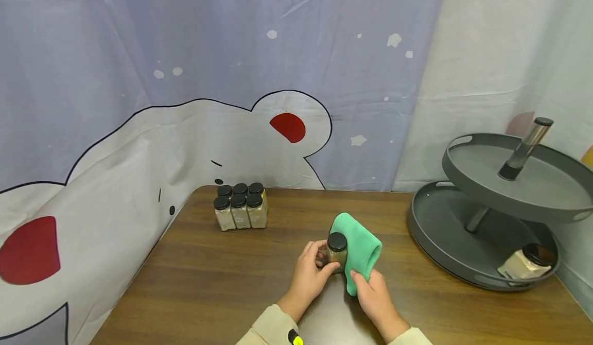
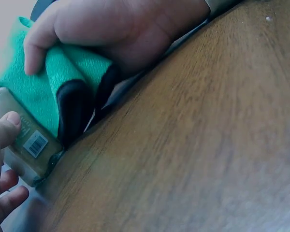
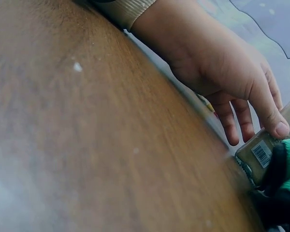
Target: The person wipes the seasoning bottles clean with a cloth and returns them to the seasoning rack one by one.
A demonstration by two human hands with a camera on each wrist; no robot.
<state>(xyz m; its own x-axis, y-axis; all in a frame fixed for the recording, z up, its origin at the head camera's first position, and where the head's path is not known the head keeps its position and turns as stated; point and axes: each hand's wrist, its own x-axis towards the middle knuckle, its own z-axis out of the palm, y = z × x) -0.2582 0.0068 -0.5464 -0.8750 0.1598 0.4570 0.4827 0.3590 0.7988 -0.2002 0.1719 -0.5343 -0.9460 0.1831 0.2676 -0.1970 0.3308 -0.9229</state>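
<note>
A spice jar (image 1: 337, 256) with a black lid stands on the wooden table, its barcode label (image 2: 36, 143) visible in the left wrist view. My left hand (image 1: 309, 274) holds this jar by its side between thumb and fingers; the thumb lies on the glass in the right wrist view. Against the jar's right side is a folded green cloth (image 1: 356, 239) with dark edging. My right hand (image 1: 374, 294) grips the cloth's near edge, thumb on top. Part of the jar's right side is hidden behind the cloth in the right wrist view.
Several black-lidded spice jars (image 1: 239, 213) stand grouped at the table's back left. On the right is a two-tier grey round tray stand (image 1: 463, 242) with a metal post. Another jar (image 1: 523, 265) lies tilted on its lower tier. A patterned curtain (image 1: 222, 36) hangs behind the table.
</note>
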